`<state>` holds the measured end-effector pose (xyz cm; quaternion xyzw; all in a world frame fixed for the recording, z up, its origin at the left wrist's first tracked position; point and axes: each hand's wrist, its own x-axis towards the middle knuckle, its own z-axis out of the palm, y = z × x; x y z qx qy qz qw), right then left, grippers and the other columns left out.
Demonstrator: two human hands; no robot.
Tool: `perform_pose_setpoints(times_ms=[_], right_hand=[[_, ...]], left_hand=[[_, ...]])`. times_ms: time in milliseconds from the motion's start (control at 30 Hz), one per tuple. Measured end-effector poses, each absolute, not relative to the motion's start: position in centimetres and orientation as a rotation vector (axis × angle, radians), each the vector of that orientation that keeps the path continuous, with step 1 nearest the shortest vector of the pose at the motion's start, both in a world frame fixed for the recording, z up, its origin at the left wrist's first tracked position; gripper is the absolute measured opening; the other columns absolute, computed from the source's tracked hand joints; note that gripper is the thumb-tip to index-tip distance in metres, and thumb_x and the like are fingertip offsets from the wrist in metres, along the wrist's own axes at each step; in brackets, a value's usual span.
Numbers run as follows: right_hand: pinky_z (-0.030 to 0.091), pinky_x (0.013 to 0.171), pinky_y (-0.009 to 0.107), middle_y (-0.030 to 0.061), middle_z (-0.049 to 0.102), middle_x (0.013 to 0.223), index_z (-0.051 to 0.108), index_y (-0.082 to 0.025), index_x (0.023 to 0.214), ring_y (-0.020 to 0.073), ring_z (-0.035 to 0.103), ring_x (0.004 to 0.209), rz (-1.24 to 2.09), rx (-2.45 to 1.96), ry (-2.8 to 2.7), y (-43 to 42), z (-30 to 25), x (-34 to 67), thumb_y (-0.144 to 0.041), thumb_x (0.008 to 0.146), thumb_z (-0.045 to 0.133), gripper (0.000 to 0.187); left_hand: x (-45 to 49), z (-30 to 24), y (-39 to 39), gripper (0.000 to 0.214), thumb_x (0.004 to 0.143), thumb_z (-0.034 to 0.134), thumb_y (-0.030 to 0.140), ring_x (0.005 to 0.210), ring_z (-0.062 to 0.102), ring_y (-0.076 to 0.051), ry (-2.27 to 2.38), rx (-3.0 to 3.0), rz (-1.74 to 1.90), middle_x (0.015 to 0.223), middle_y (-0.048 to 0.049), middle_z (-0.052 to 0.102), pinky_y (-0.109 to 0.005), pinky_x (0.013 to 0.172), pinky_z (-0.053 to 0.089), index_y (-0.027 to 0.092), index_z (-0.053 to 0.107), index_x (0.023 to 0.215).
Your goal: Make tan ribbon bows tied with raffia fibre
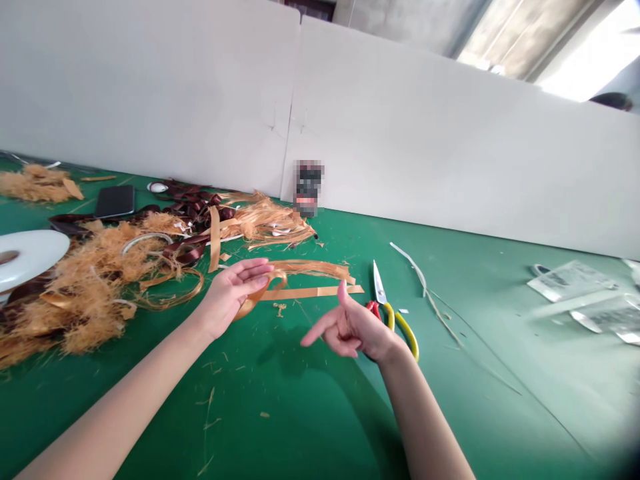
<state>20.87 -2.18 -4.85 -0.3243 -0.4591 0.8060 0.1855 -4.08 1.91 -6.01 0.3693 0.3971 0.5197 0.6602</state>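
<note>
The left hand [231,297] pinches a curled golden-tan ribbon [249,306] over the desk [280,413], left of the scissors [380,293]; the right hand [357,328], near them, has a wide, empty grip. Ribbon handling seems underway; the next move calls for a steady pinch.

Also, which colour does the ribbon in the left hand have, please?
The ribbon is golden orange, with a sheen; the head view shows it best.
</note>
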Motion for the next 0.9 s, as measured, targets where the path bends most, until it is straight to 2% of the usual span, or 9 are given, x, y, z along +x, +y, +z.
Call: perform_pose_setpoints(times_ms=[133, 233, 300, 367, 500, 600, 633, 700, 900], right_hand=[[0.018, 0.025, 0.019, 0.0076, 0.062, 0.044, 0.072, -0.001, 0.101, 0.0061, 0.033, 0.023, 2.436, -0.378, -1.241, -2.8, -4.9, 21.3, -0.081, 0.079, 0.000, 0.110], [0.053, 0.051, 0.023, 0.0141, 0.075, 0.105, 0.058, -0.020, 0.131, 0.0145, 0.071, 0.063, 2.104, -0.448, -1.138, -2.9, -4.2, 20.8, -0.074, 0.088, 0.020, 0.078], [0.054, 0.090, 0.035, 0.0070, 0.054, 0.142, 0.047, -0.031, 0.140, 0.0200, 0.064, 0.114, 1.763, -0.609, -1.159, -2.7, -4.1, 20.2, -0.055, 0.092, 0.040, 0.054], [0.037, 0.111, 0.042, 0.0015, 0.036, 0.155, 0.042, -0.032, 0.143, 0.0216, 0.040, 0.138, 1.442, -0.778, -1.253, -2.2, -4.7, 19.7, -0.037, 0.088, 0.052, 0.057], [0.023, 0.118, 0.047, 0.0043, 0.024, 0.158, 0.047, -0.026, 0.140, 0.0243, 0.024, 0.146, 0.836, -1.236, -1.542, -1.4, -6.7, 19.5, -0.022, 0.078, 0.062, 0.064], [0.018, 0.119, 0.049, 0.0098, 0.036, 0.153, 0.069, -0.020, 0.104, 0.0284, 0.030, 0.144, 0.598, -1.411, -1.537, -1.4, -7.2, 19.5, -0.027, 0.074, 0.070, 0.031], [0.016, 0.120, 0.047, 0.0099, 0.041, 0.151, 0.070, -0.020, 0.086, 0.0290, 0.030, 0.143, 0.647, -1.405, -1.458, -1.5, -7.1, 19.5, -0.031, 0.073, 0.073, 0.017], [0.015, 0.120, 0.045, 0.0091, 0.050, 0.145, 0.060, -0.021, 0.061, 0.0294, 0.033, 0.142, 0.834, -1.337, -1.257, -1.7, -6.8, 19.2, -0.041, 0.075, 0.072, 0.027], [0.046, 0.103, 0.041, 0.0090, 0.074, 0.112, 0.034, -0.024, 0.049, 0.0223, 0.062, 0.118, 1.282, -1.059, -0.958, -1.6, -5.3, 19.4, -0.061, 0.094, 0.030, 0.058]], left_hand=[[-3.7, -6.1, 1.5, 0.033, 0.062, 0.084, 0.015, 0.097, 0.067, -0.013, 0.920, 0.911, 1.135, 0.093, 0.0000, 0.076, -0.022, 0.089, 0.052, 0.020, 0.072, 0.093], [-3.5, -5.7, 1.0, 0.035, 0.060, 0.085, 0.017, 0.091, 0.068, -0.014, 0.942, 0.988, 0.997, 0.091, -0.0013, 0.075, -0.025, 0.086, 0.053, 0.019, 0.072, 0.092], [-3.4, -5.4, 0.7, 0.034, 0.060, 0.084, 0.016, 0.086, 0.069, -0.014, 0.953, 1.015, 0.901, 0.090, -0.0017, 0.075, -0.025, 0.082, 0.054, 0.018, 0.073, 0.091], [-3.3, -5.2, 0.6, 0.031, 0.060, 0.083, 0.015, 0.082, 0.069, -0.014, 0.946, 1.024, 0.860, 0.087, -0.0016, 0.075, -0.025, 0.079, 0.054, 0.018, 0.073, 0.088], [-3.3, -5.0, 0.5, 0.027, 0.060, 0.082, 0.014, 0.077, 0.068, -0.012, 0.881, 1.010, 0.858, 0.082, 0.0005, 0.075, -0.021, 0.074, 0.054, 0.019, 0.073, 0.085], [-3.4, -4.9, 0.6, 0.026, 0.061, 0.081, 0.014, 0.075, 0.068, -0.010, 0.854, 1.006, 0.868, 0.079, 0.0020, 0.075, -0.019, 0.072, 0.053, 0.020, 0.073, 0.085], [-3.5, -4.9, 0.6, 0.026, 0.061, 0.081, 0.014, 0.075, 0.068, -0.010, 0.856, 1.012, 0.870, 0.079, 0.0021, 0.075, -0.018, 0.072, 0.053, 0.020, 0.073, 0.085], [-3.5, -5.0, 0.7, 0.027, 0.062, 0.081, 0.015, 0.078, 0.068, -0.011, 0.882, 1.040, 0.860, 0.082, 0.0015, 0.076, -0.019, 0.074, 0.054, 0.021, 0.073, 0.088], [-3.6, -5.8, 1.1, 0.030, 0.067, 0.078, 0.025, 0.092, 0.070, -0.020, 1.010, 1.305, 0.682, 0.094, -0.0055, 0.076, -0.031, 0.085, 0.056, 0.018, 0.072, 0.095]])
